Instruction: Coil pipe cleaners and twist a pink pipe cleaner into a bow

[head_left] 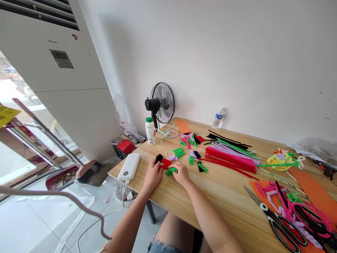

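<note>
From far away, I see the left hand (153, 173) on the pale wooden desk (226, 191), its fingers just a bit apart by a curly red fuzzy-wire piece (165, 163), and the right hand (181, 173) with its fingers curled narrow over a curly green fuzzy-wire piece (172, 170) next to the red one. They look too small for me to tell if either hand is pinching. I think both pieces are light, soft and bendy, so I'd hold their middles gently.
</note>
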`<control>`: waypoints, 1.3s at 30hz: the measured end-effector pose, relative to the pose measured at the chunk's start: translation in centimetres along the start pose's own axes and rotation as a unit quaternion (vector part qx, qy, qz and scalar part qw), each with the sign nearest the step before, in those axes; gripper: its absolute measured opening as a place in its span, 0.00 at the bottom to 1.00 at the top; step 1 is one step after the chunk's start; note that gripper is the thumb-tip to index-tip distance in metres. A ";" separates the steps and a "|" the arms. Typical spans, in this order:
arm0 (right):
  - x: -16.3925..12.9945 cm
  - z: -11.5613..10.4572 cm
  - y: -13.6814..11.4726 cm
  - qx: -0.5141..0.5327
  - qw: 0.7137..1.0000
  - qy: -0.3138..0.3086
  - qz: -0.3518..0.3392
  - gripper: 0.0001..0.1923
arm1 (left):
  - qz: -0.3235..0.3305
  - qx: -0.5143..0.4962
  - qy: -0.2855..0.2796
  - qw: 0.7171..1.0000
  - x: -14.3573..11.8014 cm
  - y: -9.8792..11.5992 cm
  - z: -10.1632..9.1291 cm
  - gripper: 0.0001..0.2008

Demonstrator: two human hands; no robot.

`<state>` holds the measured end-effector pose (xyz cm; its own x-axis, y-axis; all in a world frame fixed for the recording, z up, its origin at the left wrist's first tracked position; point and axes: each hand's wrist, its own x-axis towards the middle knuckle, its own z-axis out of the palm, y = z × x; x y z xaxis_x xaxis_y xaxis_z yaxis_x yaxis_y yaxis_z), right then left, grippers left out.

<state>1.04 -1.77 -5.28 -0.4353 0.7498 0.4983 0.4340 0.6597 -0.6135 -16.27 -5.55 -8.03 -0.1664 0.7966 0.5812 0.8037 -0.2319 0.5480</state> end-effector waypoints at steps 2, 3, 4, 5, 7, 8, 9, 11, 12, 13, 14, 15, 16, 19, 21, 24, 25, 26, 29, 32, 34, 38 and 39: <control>0.0 0.0 0.1 -0.009 1.000 0.004 -0.006 0.18 | 0.032 -0.010 -0.008 0.999 0.1 0.2 -0.2 0.18; 0.0 0.1 0.1 -0.009 1.000 0.009 -0.009 0.18 | 0.051 -0.015 -0.020 0.998 0.1 0.3 -0.3 0.18; -0.1 0.1 0.1 -0.008 1.000 0.014 -0.011 0.18 | 0.068 -0.020 -0.036 0.997 0.1 0.3 -0.4 0.17; -0.1 0.1 0.0 -0.007 1.000 0.018 -0.014 0.18 | 0.080 -0.023 -0.051 0.995 0.1 0.4 -0.3 0.17; 0.0 0.0 -0.1 -0.003 0.999 0.032 -0.015 0.19 | 0.083 -0.022 -0.069 0.994 0.1 0.4 -0.2 0.15; 0.1 -0.2 -0.1 -0.002 0.999 0.039 -0.015 0.19 | 0.078 -0.021 -0.069 0.994 0.0 0.3 -0.1 0.15; 0.3 -0.5 -0.2 -0.003 0.999 0.044 -0.016 0.19 | 0.071 -0.021 -0.066 0.995 0.0 0.3 0.0 0.15; 0.9 -1.6 -0.4 -0.008 0.998 0.052 -0.019 0.19 | 0.065 -0.025 -0.055 0.996 0.0 0.3 0.1 0.15; 1.2 -2.5 -0.5 -0.009 0.998 0.058 -0.018 0.18 | 0.066 -0.027 -0.050 0.996 0.0 0.3 0.1 0.15; 1.6 -3.5 -0.6 -0.007 0.997 0.069 -0.012 0.18 | 0.068 -0.027 -0.045 0.996 0.0 0.3 0.1 0.15; 2.0 -4.6 -0.6 -0.002 0.996 0.084 -0.002 0.17 | 0.071 -0.026 -0.039 0.996 0.1 0.3 0.0 0.14; 2.2 -5.8 -0.5 0.007 0.994 0.105 0.015 0.16 | 0.073 -0.023 -0.033 0.997 0.2 0.4 0.0 0.14; 2.4 -7.0 -0.3 0.017 0.990 0.131 0.038 0.14 | 0.074 -0.022 -0.027 0.997 0.2 0.4 -0.1 0.14; 1.6 -10.5 1.2 0.044 0.978 0.176 0.106 0.11 | 0.075 -0.030 -0.007 0.997 0.3 0.5 -0.6 0.14; 0.1 -12.1 2.7 0.065 0.969 0.188 0.149 0.10 | 0.076 -0.036 0.011 0.996 0.1 0.9 -1.0 0.14; -2.5 -13.4 5.0 0.115 0.942 0.227 0.219 0.12 | 0.093 -0.042 0.028 0.994 -0.1 2.8 -1.3 0.15; -3.3 -13.5 5.5 0.120 0.937 0.237 0.229 0.13 | 0.104 -0.046 0.018 0.993 -0.1 3.9 -1.1 0.15; -3.9 -13.4 6.0 0.122 0.933 0.245 0.233 0.14 | 0.120 -0.053 -0.005 0.991 0.1 5.2 -0.7 0.16; -4.9 -12.9 6.5 0.123 0.933 0.247 0.230 0.15 | 0.166 -0.042 -0.112 0.979 1.2 9.8 1.9 0.20; -5.1 -12.3 6.2 0.108 0.946 0.226 0.205 0.11 | 0.147 0.015 -0.189 0.971 2.3 13.2 5.3 0.27; -5.2 -11.9 6.1 0.072 0.962 0.202 0.170 0.09 | 0.137 0.032 -0.225 0.964 2.5 14.0 7.0 0.26; -5.2 -11.6 6.3 0.013 0.976 0.180 0.124 0.10 | 0.177 0.031 -0.254 0.950 1.5 13.1 7.9 0.23; -5.2 -11.6 6.4 0.009 0.975 0.183 0.125 0.10 | 0.184 0.025 -0.250 0.950 1.3 12.7 7.8 0.21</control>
<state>15.25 -0.83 -4.70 -0.0055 0.8567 0.5158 0.4741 0.4564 -0.7529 -1.80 -3.11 -4.99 0.4145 0.8349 0.3621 0.7830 -0.5300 0.3257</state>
